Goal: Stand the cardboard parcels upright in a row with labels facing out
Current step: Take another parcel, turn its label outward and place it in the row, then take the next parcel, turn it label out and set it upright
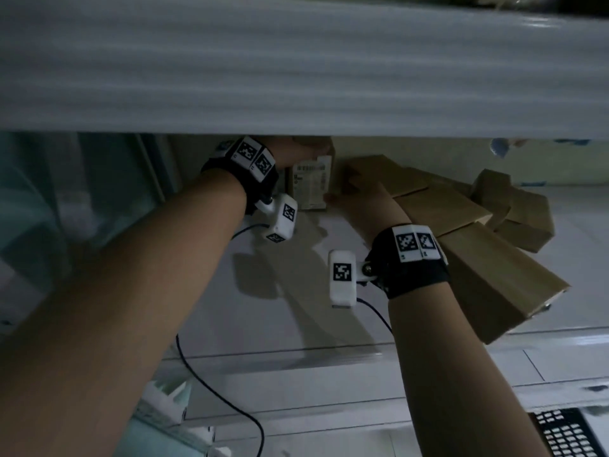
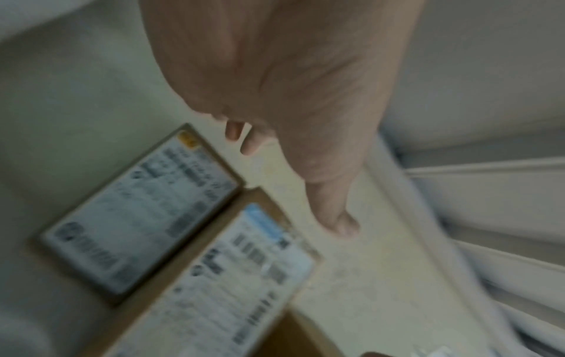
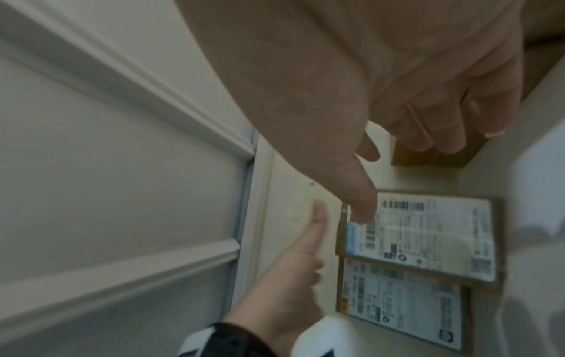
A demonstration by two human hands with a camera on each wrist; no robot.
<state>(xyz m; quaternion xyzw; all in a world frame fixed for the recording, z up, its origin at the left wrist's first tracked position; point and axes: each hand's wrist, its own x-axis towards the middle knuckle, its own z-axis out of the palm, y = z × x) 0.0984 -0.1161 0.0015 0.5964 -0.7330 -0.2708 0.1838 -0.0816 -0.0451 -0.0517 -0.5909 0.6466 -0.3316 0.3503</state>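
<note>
Two cardboard parcels stand side by side at the back of a white shelf, white labels facing me: one (image 3: 422, 236) (image 1: 311, 184) and its neighbour (image 3: 403, 306) (image 2: 137, 212). My left hand (image 1: 304, 150) (image 2: 293, 169) hovers at their top edge with fingers and thumb straight, holding nothing. My right hand (image 1: 354, 186) (image 3: 394, 174) is just right of them; its thumb touches the edge of the nearer label, and its relaxed fingers lie over a plain brown parcel (image 3: 443, 154). More brown parcels (image 1: 438, 206) lie tumbled to the right.
An upper shelf board (image 1: 296, 77) overhangs and hides the tops of the parcels and my left fingers. A long brown box (image 1: 494, 278) lies slanted under my right forearm. Wrist-camera cables (image 1: 211, 387) hang down. A keyboard (image 1: 566, 433) sits at the bottom right.
</note>
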